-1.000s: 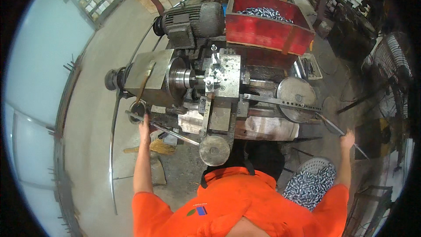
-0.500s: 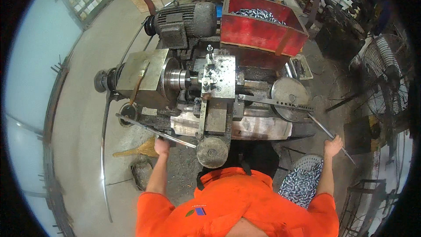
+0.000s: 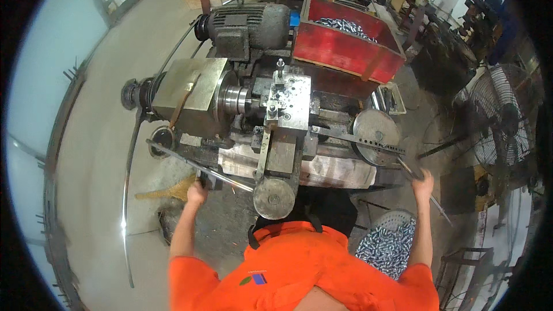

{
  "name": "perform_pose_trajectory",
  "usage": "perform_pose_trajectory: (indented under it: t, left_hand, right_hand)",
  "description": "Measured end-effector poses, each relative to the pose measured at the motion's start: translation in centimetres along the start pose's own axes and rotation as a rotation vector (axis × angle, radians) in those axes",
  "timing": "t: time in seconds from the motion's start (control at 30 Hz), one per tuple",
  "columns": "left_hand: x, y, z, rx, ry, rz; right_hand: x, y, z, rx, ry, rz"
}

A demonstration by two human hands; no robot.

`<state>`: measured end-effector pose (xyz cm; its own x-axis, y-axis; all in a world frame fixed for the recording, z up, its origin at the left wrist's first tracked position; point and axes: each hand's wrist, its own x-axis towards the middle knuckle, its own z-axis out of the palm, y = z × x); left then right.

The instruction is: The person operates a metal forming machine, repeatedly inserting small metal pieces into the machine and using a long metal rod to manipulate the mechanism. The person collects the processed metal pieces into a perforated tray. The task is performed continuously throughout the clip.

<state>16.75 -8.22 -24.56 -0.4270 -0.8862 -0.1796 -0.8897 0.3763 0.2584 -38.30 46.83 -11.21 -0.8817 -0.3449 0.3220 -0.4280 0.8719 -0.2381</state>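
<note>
Nearby, red bin (image 3: 345, 52), fan (image 3: 498, 118), basket of metal pieces (image 3: 387, 245) beside lathe (image 3: 271, 121).

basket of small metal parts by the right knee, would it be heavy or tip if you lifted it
The basket is heaped with small metal parts, so it is probably heavy for its size. Its perforated, plastic-looking wall may flex. Loose pieces would likely shift and spill if tilted.
</note>
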Motion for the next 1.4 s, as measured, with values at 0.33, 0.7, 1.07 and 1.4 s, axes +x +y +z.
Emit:
perform_pose_trajectory:
  t: [0.33,0.7,1.07,1.4]
  left_hand:
    - [-2.1,-3.0,-22.8,-0.061,0.435,-0.005]
    - [-8.5,-14.5,-22.3,0.359,0.388,-0.508]
    - [-8.9,-13.7,-20.5,0.224,0.424,-0.611]
    - [-13.3,-2.4,-18.9,-0.055,0.447,-0.479]
  right_hand:
    - [5.8,-44.2,-3.3,0.686,-0.28,-0.946]
    - [3.1,-54.1,0.7,0.233,-0.467,-0.945]
    - [3.7,-55.1,0.3,0.215,-0.551,-0.988]
    - [4.2,-54.1,-0.6,0.223,-0.454,-1.006]
